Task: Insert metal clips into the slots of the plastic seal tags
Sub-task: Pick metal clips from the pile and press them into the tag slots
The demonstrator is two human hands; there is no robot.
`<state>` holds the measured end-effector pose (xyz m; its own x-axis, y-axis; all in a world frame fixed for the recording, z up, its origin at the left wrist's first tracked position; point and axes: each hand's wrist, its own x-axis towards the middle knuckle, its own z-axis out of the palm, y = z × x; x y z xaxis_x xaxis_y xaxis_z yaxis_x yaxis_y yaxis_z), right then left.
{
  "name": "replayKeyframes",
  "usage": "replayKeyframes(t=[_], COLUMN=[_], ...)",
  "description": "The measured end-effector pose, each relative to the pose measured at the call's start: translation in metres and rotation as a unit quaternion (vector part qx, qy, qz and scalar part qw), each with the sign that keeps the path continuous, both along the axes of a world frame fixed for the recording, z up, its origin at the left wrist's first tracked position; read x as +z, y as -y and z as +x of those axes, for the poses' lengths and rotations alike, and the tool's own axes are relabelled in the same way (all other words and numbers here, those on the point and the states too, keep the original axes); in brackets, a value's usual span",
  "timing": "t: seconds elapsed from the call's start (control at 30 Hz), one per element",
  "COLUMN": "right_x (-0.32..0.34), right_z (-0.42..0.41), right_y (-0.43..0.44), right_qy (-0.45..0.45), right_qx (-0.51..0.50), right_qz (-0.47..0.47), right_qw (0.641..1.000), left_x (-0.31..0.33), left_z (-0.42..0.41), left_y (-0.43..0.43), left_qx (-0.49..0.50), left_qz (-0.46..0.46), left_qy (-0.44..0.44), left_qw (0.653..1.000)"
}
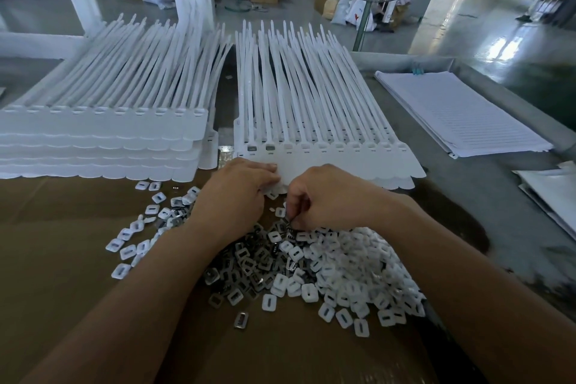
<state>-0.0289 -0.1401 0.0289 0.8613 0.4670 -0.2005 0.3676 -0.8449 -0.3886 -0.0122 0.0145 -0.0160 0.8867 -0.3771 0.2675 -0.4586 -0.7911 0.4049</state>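
The clip (289, 225) pinched in your right hand (324, 196) looks light, stiff and slick, so hold it by its flat sides. It hangs just above the pile (299, 262) of steel and white pieces at 6 o'clock. Your left hand (237, 196) lies on the tags (336, 162), thin bendy plastic at 12 o'clock; whether it grips them, I cannot tell. Matte cardboard (62, 243) lies beneath.

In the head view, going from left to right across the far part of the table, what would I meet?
left stack of seal tags → right stack of seal tags → stack of lined paper → loose white sheets
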Motion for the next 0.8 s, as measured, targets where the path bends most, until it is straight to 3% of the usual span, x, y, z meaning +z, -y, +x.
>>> replayKeyframes(t=[0.17, 0.37, 0.67, 0.8], right_x=[0.002, 0.000, -0.001, 0.000], right_z=[0.002, 0.001, 0.003, 0.004], right_y=[0.005, 0.006, 0.010, 0.012], right_qy=[-0.008, -0.052, -0.030, -0.045], right_qx=[-0.037, -0.039, -0.039, -0.082], right_qz=[0.078, 0.092, 0.068, 0.102], right_qw=[0.996, 0.994, 0.996, 0.990], left_x=[-0.001, -0.001, -0.001, -0.001], left_z=[0.001, 0.001, 0.001, 0.001], left_y=[-0.002, -0.001, 0.000, 0.000], left_qx=[-0.006, -0.005, -0.003, -0.001], left_qz=[0.008, 0.004, 0.000, 0.006], left_qy=[0.002, 0.002, 0.009, 0.006], left_qw=[1.000, 1.000, 1.000, 1.000])
